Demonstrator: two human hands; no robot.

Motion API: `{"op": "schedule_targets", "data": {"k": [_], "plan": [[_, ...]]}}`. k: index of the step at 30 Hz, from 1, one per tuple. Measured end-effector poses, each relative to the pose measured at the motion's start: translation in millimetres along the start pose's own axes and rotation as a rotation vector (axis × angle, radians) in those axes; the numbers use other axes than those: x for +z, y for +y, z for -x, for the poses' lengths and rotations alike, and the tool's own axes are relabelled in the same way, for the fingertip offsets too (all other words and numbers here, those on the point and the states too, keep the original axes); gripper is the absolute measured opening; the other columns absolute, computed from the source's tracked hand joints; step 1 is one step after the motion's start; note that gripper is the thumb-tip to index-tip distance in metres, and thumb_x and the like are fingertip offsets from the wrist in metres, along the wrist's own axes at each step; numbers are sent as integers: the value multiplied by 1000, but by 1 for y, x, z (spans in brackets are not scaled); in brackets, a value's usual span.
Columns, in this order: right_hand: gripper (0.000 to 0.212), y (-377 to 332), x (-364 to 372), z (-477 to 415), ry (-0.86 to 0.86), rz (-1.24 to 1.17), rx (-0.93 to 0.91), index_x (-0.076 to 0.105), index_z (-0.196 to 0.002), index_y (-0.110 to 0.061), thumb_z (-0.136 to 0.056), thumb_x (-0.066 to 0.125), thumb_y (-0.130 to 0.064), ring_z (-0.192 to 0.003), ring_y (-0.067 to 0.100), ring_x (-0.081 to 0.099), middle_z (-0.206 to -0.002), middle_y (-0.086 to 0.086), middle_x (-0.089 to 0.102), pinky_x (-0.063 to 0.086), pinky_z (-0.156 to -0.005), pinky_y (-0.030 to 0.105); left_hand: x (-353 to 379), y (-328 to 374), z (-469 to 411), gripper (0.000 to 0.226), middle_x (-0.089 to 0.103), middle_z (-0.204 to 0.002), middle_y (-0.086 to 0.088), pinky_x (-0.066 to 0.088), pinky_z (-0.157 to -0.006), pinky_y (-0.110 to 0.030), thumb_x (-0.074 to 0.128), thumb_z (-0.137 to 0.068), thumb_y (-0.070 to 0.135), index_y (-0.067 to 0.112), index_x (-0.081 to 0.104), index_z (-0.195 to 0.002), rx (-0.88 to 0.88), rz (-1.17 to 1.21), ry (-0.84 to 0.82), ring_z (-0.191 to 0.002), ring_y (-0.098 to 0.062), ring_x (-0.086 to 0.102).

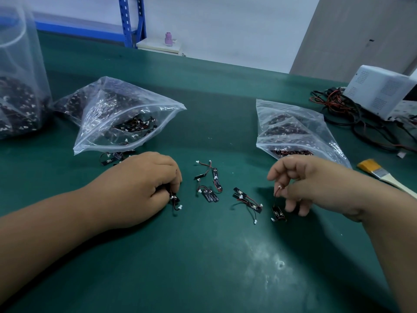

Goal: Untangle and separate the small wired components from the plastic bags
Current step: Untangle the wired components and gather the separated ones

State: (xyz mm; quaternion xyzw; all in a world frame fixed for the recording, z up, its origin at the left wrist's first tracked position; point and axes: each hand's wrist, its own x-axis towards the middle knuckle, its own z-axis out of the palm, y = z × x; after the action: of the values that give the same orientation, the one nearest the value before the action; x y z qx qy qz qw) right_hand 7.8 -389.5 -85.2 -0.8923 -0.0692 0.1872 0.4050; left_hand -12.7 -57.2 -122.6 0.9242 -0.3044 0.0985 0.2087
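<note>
Barely begun, I judge: my left hand (144,184) grips a wired component (174,199) on the green mat (203,256), my right hand (304,179) pinches a dangling component (278,211) by its wire, a few loose components (208,185) lie between, and the left zip bag (126,114) and right zip bag (291,129) look full

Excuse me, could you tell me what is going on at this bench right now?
A person is sorting small wired parts on a green table. Their left hand grips one wired component low against the table, while the right hand pinches the wire of a second component, whose black board hangs below the fingers. Several loose components lie between the hands. A left bag and a right bag behind them still hold many more.
</note>
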Motion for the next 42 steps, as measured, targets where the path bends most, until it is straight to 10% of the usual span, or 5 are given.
{"op": "schedule_targets", "data": {"k": [4, 9, 17, 23, 42], "plan": [[49, -4, 2, 4, -114, 270, -68, 60, -108, -52, -65, 85, -47, -89, -1, 59, -108, -21, 60, 51, -80, 23, 0, 1, 0, 18, 64, -93, 16, 49, -85, -36, 49, -72, 16, 27, 62, -77, -2, -4, -4, -93, -12, 59], [120, -10, 46, -5, -88, 576, -209, 2, -152, -54, -49, 49, -93, -149, 0, 0, -160, -27, 0, 8, -124, 31, 0, 0, 0, 18, 63, -93, 16, 49, -84, -38, 49, -73, 15, 27, 62, -78, -1, 5, -6, -93, -14, 59], [66, -37, 106, -49, 202, 624, -412, 25, -153, -44, -94, 46, -63, -150, 15, 16, -166, -7, 15, 12, -119, 29, 0, 0, -1, 17, 64, -90, 13, 48, -82, -37, 50, -71, 15, 27, 62, -76, 4, -13, 6, -88, -15, 57], [11, -35, 101, -57, 328, 578, -478, 63, -101, -26, -99, 55, -33, -99, 22, 49, -106, -7, 53, 45, -87, 40, 0, 0, 0, 18, 64, -90, 13, 49, -82, -37, 49, -71, 15, 27, 62, -77, 3, -7, 1, -90, -15, 58], [32, 22, 29, -34, 692, 650, -22, 46, -70, -18, -91, 60, -38, -70, 27, 51, -67, -4, 54, 33, -59, 34, 0, -1, 1, 18, 64, -91, 14, 48, -82, -35, 48, -73, 16, 28, 61, -78, 2, -20, -7, -90, -12, 57]]}}
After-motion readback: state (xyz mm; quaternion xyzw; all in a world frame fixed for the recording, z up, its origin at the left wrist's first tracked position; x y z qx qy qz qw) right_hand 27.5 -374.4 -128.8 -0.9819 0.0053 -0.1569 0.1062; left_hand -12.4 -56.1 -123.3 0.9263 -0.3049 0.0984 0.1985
